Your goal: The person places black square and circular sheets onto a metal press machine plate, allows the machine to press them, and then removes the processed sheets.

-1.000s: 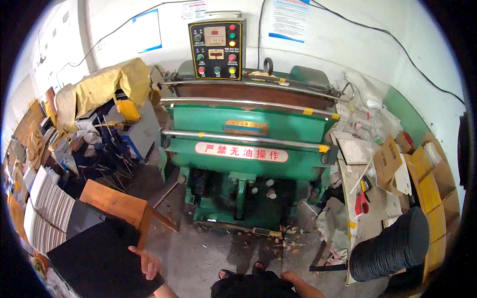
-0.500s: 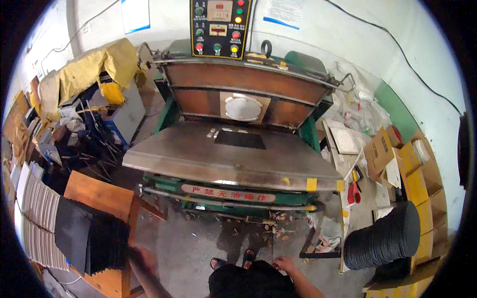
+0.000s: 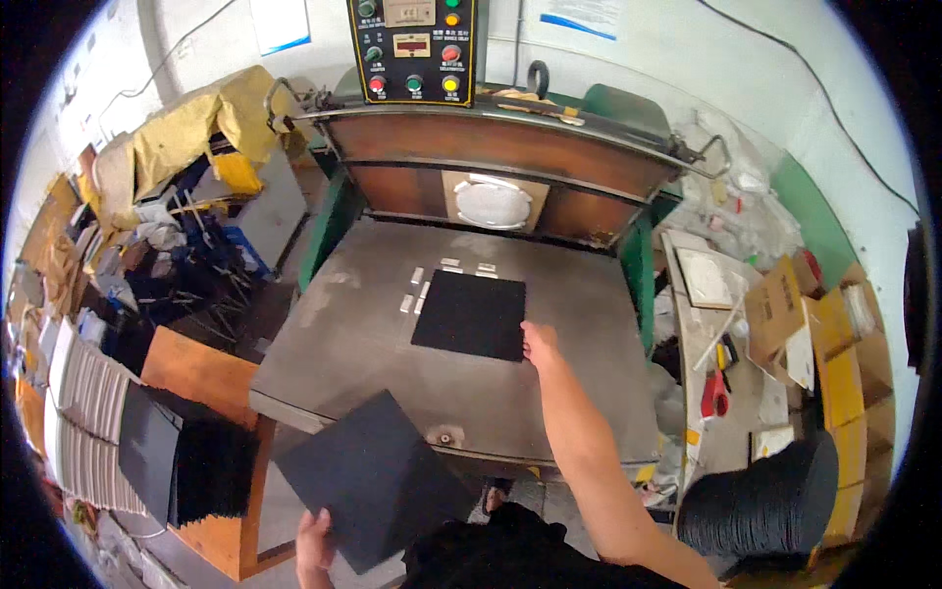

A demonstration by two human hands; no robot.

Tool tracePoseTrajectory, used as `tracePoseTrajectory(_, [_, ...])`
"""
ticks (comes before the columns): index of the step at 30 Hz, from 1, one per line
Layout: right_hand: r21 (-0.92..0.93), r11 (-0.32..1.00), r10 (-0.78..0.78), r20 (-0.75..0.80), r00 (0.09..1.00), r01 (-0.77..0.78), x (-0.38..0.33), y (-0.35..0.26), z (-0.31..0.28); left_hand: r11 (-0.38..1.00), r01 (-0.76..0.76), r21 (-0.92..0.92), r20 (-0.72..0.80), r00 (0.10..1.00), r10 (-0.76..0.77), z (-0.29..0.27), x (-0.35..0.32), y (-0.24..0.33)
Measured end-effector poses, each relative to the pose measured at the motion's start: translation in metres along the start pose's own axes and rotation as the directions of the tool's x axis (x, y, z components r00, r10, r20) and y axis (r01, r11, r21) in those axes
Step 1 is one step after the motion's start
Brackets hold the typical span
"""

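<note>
My left hand [image 3: 312, 550] grips a black square sheet [image 3: 378, 481] by its lower-left edge, holding it tilted in front of the machine. Reaching forward, my right hand [image 3: 538, 344] has its fingers closed on the right edge of a second black sheet [image 3: 469, 316]. That second sheet lies on the grey metal bed [image 3: 343, 383] of a green press. Several small white blocks [image 3: 419, 276] sit along the sheet's left and far sides. Behind the bed stands the upright brown plate [image 3: 392, 191], with a pale round die [image 3: 493, 202] at its middle.
Black sheets [image 3: 216, 452] and white sheets [image 3: 93, 422] are stacked on a wooden stand [image 3: 201, 363] at left. On the right-hand table [image 3: 702, 334] are red-handled scissors [image 3: 715, 395] and a round black stack [image 3: 756, 501]. A control panel [image 3: 412, 49] rises above the press.
My left hand now holds a black sheet raised from the left. My right hand has reached from beside my body to the sheet on the bed. The bed's front edge appears lower.
</note>
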State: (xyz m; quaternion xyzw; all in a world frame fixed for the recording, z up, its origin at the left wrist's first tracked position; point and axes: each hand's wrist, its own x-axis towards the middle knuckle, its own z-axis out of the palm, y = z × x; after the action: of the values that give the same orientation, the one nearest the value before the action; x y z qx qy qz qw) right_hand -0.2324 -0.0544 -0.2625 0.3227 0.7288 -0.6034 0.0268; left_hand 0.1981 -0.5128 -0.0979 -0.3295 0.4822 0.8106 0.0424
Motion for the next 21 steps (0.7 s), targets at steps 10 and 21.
tracePoseTrajectory(10, [0.326, 0.744, 0.336, 0.573, 0.748, -0.584, -0.019, -0.097, 0.000, 0.944, 0.046, -0.327, -0.026, 0.998, -0.058, 0.083, -0.020, -0.051])
tracePoseTrajectory(21, [0.779, 0.612, -0.224, 0.339, 0.914, -0.138, -0.098, -0.106, -0.212, 0.918, 0.187, -0.350, 0.189, 0.974, -0.126, 0.326, 0.186, -0.071])
